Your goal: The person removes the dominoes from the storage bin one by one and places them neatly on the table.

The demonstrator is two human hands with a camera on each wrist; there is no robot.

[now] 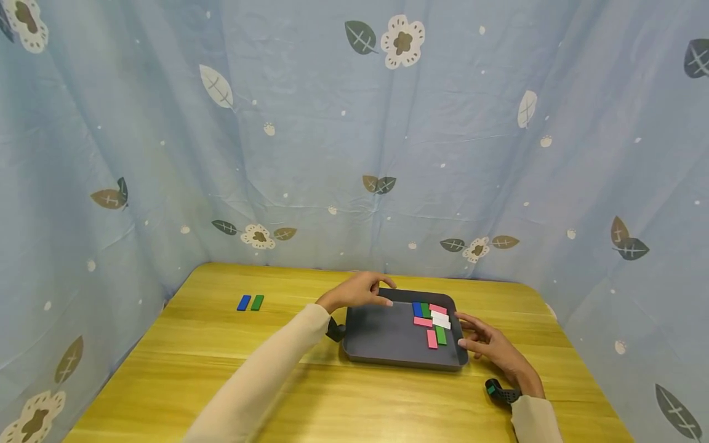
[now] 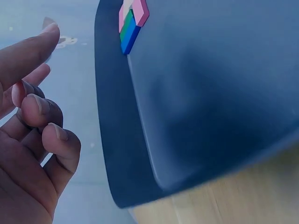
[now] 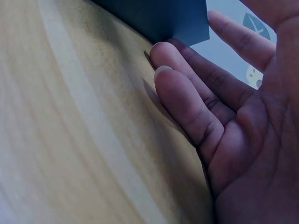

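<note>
A dark grey tray (image 1: pixel 382 338) lies on the table with several flat rectangular blocks at its right side: a blue block (image 1: pixel 417 309), green ones, pink ones and white ones. Over the tray's back left part is my left hand (image 1: pixel 357 290), fingers loosely bent and nothing between them. The left wrist view shows these bent fingers (image 2: pixel 60 144) beside the tray wall (image 2: pixel 112 116). My right hand (image 1: pixel 493 347) is at the tray's right wall, fingers relaxed and fingertips right at the wall. In the right wrist view, two of its fingers (image 3: pixel 187 102) lie low along the tabletop.
Left of the tray, a blue block (image 1: pixel 244 303) and a green block (image 1: pixel 257 303) lie side by side on the yellow wood-grain table (image 1: pixel 166 369). A light blue curtain (image 1: pixel 310 154) with flowers and leaves hangs behind and at both sides.
</note>
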